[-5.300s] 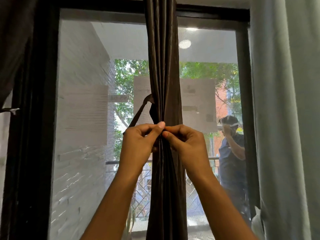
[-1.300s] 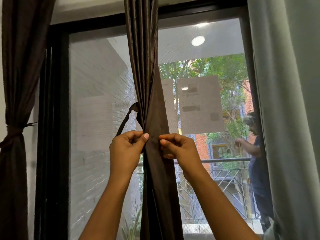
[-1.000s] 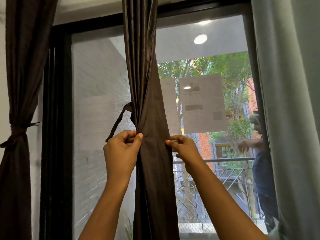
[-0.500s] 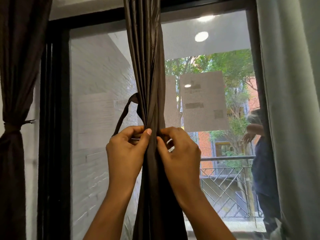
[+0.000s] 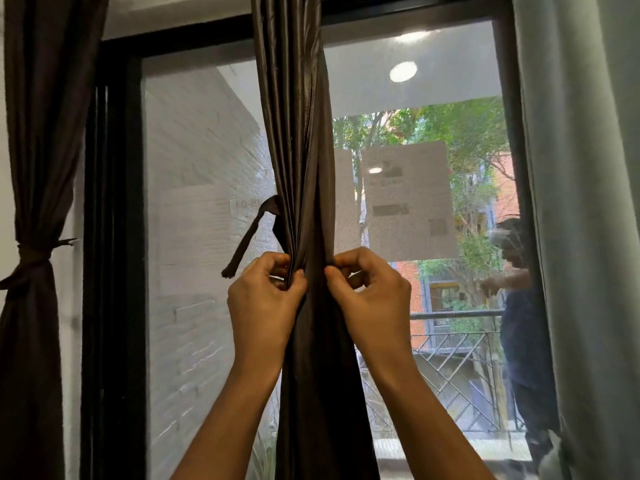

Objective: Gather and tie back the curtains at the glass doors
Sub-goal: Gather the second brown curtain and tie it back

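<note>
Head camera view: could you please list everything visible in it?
middle curtain: 1, dark brown, gathered at centre
tie strap: 1, dark brown, dangling left of it
left curtain: 1, dark brown, tied, far left
grey curtain: 1, grey, right edge
door frame: 1, black, around glass
paper sheet: 1, pale, on glass right of centre
ceiling light: 1, white, upper right
railing: 1, dark, outside, lower right
person: 1, dark clothes, seen in glass, right
left hand: 1, pinching middle curtain's left side
right hand: 1, pinching its right side

Shows dark brown curtain point(image 5: 304, 168) bunched upright at centre, loose tie strap point(image 5: 247, 237) dangling at its left; second curtain point(image 5: 34, 133) cinched far left.
</note>
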The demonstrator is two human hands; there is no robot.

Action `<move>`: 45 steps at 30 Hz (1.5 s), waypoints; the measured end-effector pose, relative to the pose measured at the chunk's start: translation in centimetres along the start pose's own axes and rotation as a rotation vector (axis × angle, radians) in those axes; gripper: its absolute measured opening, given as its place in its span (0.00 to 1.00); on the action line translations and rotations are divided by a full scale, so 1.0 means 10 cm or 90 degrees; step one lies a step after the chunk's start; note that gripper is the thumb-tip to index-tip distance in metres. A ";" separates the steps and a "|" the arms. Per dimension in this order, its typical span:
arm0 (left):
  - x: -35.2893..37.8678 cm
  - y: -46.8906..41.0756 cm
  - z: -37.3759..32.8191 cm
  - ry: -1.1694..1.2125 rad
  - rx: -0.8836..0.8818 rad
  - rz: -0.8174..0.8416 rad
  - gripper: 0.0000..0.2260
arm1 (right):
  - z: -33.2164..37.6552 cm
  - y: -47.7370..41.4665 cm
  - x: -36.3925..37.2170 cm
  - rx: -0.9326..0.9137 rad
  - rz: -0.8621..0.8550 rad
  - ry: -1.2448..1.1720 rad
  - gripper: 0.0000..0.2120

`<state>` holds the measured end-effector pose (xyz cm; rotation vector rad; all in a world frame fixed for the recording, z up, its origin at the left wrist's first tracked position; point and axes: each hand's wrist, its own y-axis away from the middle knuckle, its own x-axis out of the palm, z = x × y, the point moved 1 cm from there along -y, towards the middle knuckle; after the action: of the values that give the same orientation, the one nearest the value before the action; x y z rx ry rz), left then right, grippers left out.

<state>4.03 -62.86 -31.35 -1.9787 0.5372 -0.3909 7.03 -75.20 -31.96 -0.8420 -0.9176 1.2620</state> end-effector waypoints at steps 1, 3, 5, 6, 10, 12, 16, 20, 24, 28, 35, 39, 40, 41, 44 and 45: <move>0.01 0.01 0.00 0.004 0.004 0.002 0.07 | 0.01 0.00 0.01 -0.004 0.007 -0.009 0.04; 0.00 0.02 -0.02 0.031 0.004 0.013 0.07 | 0.02 0.00 0.05 -0.013 0.032 0.004 0.03; -0.02 0.02 -0.02 0.102 -0.029 0.041 0.07 | -0.02 -0.02 0.10 -0.011 0.054 0.022 0.03; -0.03 0.02 -0.02 0.150 -0.059 0.061 0.08 | -0.04 -0.03 0.10 -0.006 0.060 0.025 0.04; -0.08 0.00 0.00 0.238 -0.125 0.119 0.09 | -0.08 0.01 0.08 0.004 0.071 -0.024 0.08; -0.09 -0.02 -0.01 0.224 -0.116 0.127 0.09 | -0.10 0.03 0.09 0.023 0.081 -0.078 0.10; -0.08 -0.05 0.03 0.215 -0.131 0.123 0.06 | -0.15 0.01 0.09 0.086 0.115 -0.163 0.11; -0.10 -0.07 0.06 0.261 -0.164 0.144 0.07 | -0.14 -0.01 0.03 0.154 0.188 -0.281 0.13; -0.11 -0.06 0.04 0.270 -0.152 0.163 0.15 | -0.21 0.00 0.07 0.068 0.175 -0.190 0.10; -0.12 -0.09 0.11 0.204 -0.125 0.116 0.15 | -0.26 0.00 0.11 0.130 0.242 -0.256 0.12; -0.28 -0.11 0.23 0.096 -0.084 0.029 0.04 | -0.53 -0.10 0.26 0.218 0.061 -0.162 0.10; -0.42 -0.17 0.29 0.073 -0.098 0.016 0.08 | -0.60 -0.16 0.52 0.429 0.199 -0.204 0.22; -0.44 -0.18 0.30 0.070 -0.100 0.012 0.09 | -0.61 -0.18 0.57 0.482 0.222 -0.232 0.24; -0.46 -0.19 0.30 0.068 -0.102 0.007 0.09 | -0.61 -0.19 0.61 0.512 0.233 -0.254 0.25; -0.52 -0.22 0.32 0.058 -0.105 -0.008 0.08 | -0.64 -0.24 0.64 0.494 0.242 -0.317 0.17; -0.53 -0.22 0.33 0.056 -0.105 -0.012 0.08 | -0.62 -0.24 0.63 0.471 0.243 -0.337 0.13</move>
<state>1.61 -56.73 -31.03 -2.1340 0.6229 -0.4594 14.14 -69.39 -31.68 -0.0798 -0.6100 2.0387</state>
